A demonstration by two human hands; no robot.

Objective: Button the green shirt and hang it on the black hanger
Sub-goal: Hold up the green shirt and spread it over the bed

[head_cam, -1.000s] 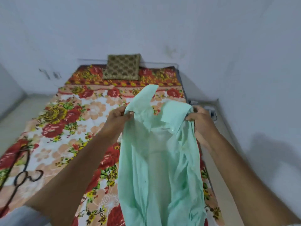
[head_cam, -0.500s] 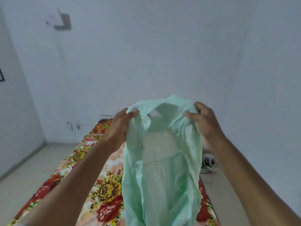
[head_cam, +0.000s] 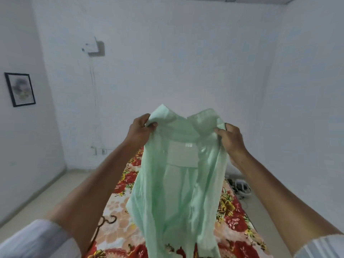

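Observation:
I hold the pale green shirt (head_cam: 178, 183) up in the air in front of me, open at the front, its inner label showing below the collar. My left hand (head_cam: 141, 130) pinches the left collar edge. My right hand (head_cam: 230, 140) grips the right collar and shoulder. The shirt hangs down over the bed. A dark curved piece of the black hanger (head_cam: 107, 220) shows on the bedsheet beside my left forearm; most of it is hidden.
Below lies a bed with a floral red and orange sheet (head_cam: 232, 216). Cables and a power strip (head_cam: 239, 186) lie on the floor at the right. White walls surround; a framed picture (head_cam: 20, 89) hangs left, a wall box (head_cam: 94, 46) higher up.
Both hands have lifted the shirt higher and spread the collar wider. My view has tilted up from the bed toward the wall, and the hanger came partly back into sight.

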